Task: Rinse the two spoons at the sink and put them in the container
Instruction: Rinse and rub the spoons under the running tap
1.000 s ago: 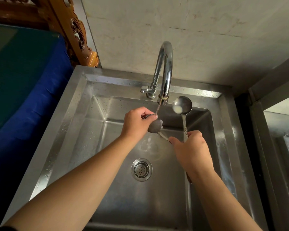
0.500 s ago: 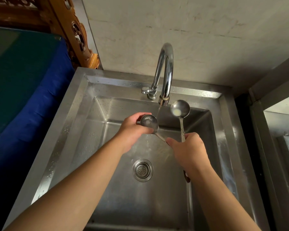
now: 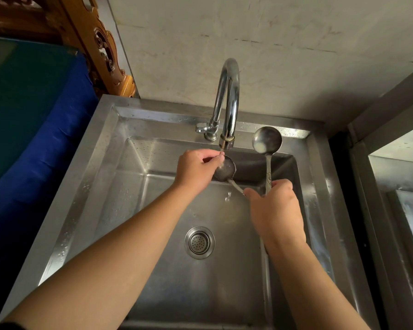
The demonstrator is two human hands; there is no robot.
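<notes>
Two steel spoons are over the steel sink [image 3: 100, 186]. My right hand [image 3: 275, 210] grips both handles. One spoon [image 3: 267, 140] stands upright with its round bowl to the right of the faucet spout. The other spoon [image 3: 225, 169] points left, its bowl under the thin stream of water from the faucet [image 3: 228, 101]. My left hand [image 3: 197, 171] is curled round this bowl, fingers rubbing its rim. No container is in view.
The drain strainer [image 3: 199, 242] sits in the basin floor below my hands. The tap lever [image 3: 202, 128] is left of the spout base. A blue-covered surface [image 3: 41, 129] lies to the left, carved wood [image 3: 100, 46] behind it, and a steel unit [image 3: 396, 177] to the right.
The spoon under the water has turned from back-up to bowl-up, and my left fingers have moved from its side to its rim. The upright spoon has barely moved.
</notes>
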